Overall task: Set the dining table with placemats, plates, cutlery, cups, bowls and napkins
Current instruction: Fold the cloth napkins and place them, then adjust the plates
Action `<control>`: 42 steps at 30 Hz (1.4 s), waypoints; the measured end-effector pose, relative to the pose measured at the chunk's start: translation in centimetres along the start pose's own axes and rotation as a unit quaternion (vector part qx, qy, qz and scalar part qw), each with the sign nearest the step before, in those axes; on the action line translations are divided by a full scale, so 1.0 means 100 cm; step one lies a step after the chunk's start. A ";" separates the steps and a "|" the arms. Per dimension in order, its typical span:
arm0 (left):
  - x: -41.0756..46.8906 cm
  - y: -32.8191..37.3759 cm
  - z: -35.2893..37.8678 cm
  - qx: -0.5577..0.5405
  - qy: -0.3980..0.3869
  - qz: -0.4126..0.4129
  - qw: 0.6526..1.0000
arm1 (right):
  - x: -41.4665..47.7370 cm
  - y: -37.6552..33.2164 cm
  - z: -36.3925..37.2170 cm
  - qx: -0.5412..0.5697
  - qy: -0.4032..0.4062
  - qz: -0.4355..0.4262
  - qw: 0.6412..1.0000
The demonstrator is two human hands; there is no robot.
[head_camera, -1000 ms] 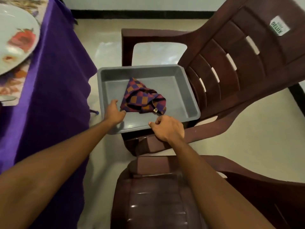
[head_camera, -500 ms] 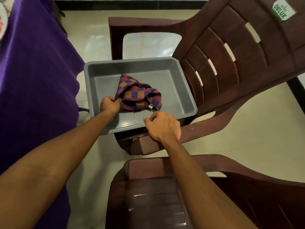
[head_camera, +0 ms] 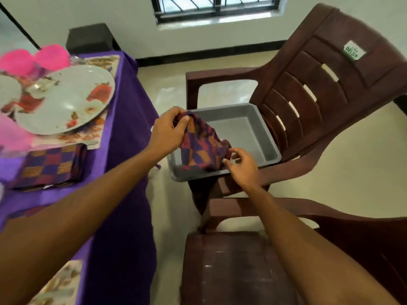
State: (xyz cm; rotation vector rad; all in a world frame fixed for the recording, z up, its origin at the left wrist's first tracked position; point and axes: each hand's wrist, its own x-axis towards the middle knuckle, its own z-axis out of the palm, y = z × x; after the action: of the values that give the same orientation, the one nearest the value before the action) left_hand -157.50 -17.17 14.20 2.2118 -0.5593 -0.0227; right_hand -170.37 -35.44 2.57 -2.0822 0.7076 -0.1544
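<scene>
Nearest, a brown chair sits under the forearms. Just beyond it, the left hand holds a checked napkin up by one corner, with thumb and fingers pinching the cloth. The right hand pinches a lower edge between thumb and fingertip, and its other fingers are loosely curled. The napkin hangs crumpled between the hands, over the near part of a grey tray. Whether its lowest fold touches the tray I cannot tell. The tray rests on the seat of a second chair.

The cloth looks light, soft and limp, neither fragile nor slippery. It will likely sag and bunch wherever it is not held, so two neighbouring corners are the places to take it, pulling it flat before folding.

To the left, on the purple-covered table, a folded napkin lies near a plate on a placemat. Blurred pink shapes stand further back.
</scene>
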 end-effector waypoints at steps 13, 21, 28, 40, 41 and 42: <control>-0.173 0.164 -0.124 -0.276 0.111 -0.163 0.941 | -0.197 -0.082 -0.004 0.497 -0.180 0.330 0.782; -0.339 0.133 -0.139 -0.224 0.068 -0.252 0.939 | -0.243 -0.095 -0.027 0.454 -0.052 0.242 0.856; -0.495 0.102 -0.113 -0.183 -0.065 -0.310 0.931 | -0.319 -0.111 -0.062 0.217 -0.023 0.075 0.973; -0.588 0.102 -0.143 -0.281 -0.134 -0.425 0.850 | -0.472 -0.172 -0.163 0.240 -0.141 -0.122 0.953; -0.589 0.103 -0.145 -0.301 -0.127 -0.424 0.845 | -0.479 -0.174 -0.170 0.239 -0.153 -0.135 0.949; -0.589 0.106 -0.148 -0.320 -0.119 -0.418 0.842 | -0.486 -0.177 -0.177 0.240 -0.164 -0.145 0.946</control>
State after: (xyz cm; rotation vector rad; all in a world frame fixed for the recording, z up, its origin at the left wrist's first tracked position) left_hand -211.67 11.38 21.64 1.6217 0.3094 -0.8292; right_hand -209.49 -14.54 34.44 -1.6707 0.1344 -0.1240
